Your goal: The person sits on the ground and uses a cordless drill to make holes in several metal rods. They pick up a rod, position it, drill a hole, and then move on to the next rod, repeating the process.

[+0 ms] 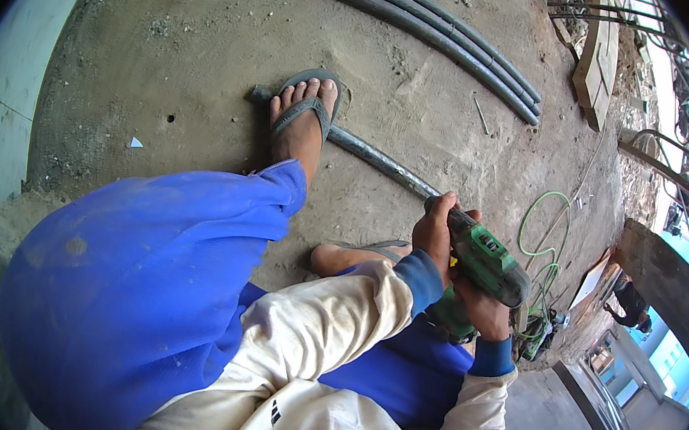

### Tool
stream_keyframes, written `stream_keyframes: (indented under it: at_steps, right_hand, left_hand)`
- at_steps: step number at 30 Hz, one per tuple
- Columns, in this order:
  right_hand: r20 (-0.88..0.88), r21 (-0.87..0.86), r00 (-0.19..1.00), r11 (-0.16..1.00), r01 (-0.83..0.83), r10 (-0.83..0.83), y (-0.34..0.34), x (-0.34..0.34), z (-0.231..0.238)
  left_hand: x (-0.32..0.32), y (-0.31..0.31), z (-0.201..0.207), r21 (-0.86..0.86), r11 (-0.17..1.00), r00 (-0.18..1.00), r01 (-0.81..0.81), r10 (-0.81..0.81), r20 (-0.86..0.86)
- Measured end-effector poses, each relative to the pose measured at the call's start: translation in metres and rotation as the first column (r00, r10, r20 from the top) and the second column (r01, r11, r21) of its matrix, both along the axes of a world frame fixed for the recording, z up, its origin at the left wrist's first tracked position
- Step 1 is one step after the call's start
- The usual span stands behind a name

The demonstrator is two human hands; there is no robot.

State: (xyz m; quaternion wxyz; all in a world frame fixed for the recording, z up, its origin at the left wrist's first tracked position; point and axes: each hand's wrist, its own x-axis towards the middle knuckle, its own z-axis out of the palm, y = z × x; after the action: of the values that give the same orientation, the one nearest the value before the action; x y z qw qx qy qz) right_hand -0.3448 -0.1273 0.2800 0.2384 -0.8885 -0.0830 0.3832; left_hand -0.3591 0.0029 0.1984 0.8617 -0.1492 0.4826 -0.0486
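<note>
My left hand [435, 236] is closed round the front end of a green and black power drill [487, 257]. My right hand [481, 307] grips the drill's handle, its fingers partly hidden by the tool's body. The drill's nose meets or overlaps the near end of a grey metal pipe [381, 162]; the exact contact is hidden by my left hand. Lying on the ground, the pipe runs up and left under my sandalled foot [303, 115], which presses on it. The pipe's far end [262, 94] sticks out past the sandal.
Several grey pipes [436, 30] lie side by side on the dirt ground ahead. A thin metal rod [481, 113] is nearby. To the right are a green cord [524, 224], a wooden plank [596, 70], and a distant person [631, 303]. A pale wall [12, 88] stands left.
</note>
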Motion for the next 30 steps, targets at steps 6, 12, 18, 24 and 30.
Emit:
stream_keyframes:
  at_steps: [6,12,18,24,30]
  right_hand:
    - [0.268,-0.074,0.879,0.918,-0.39,0.395,0.009,0.015,0.004]
    - [0.277,-0.155,0.77,0.817,-0.555,0.575,0.026,0.035,0.022]
    - [0.013,-0.206,0.927,0.909,-0.363,0.374,0.04,0.039,0.028]
    - [0.123,-0.006,0.946,0.953,-0.303,0.301,0.049,0.034,0.028]
    - [0.106,0.013,0.925,0.93,-0.368,0.365,0.039,0.041,0.002]
  left_hand:
    - [0.003,0.004,-0.016,-0.135,0.991,0.999,-0.007,0.013,0.043]
    - [0.007,0.004,-0.016,-0.25,0.951,0.983,-0.182,0.181,-0.026]
    - [0.005,0.005,-0.017,-0.289,0.937,0.98,-0.195,0.198,-0.02]
    - [0.003,0.007,-0.022,-0.303,0.937,0.982,-0.174,0.186,0.012]
    - [-0.002,-0.003,-0.075,-0.387,0.9,0.974,-0.202,0.226,0.017]
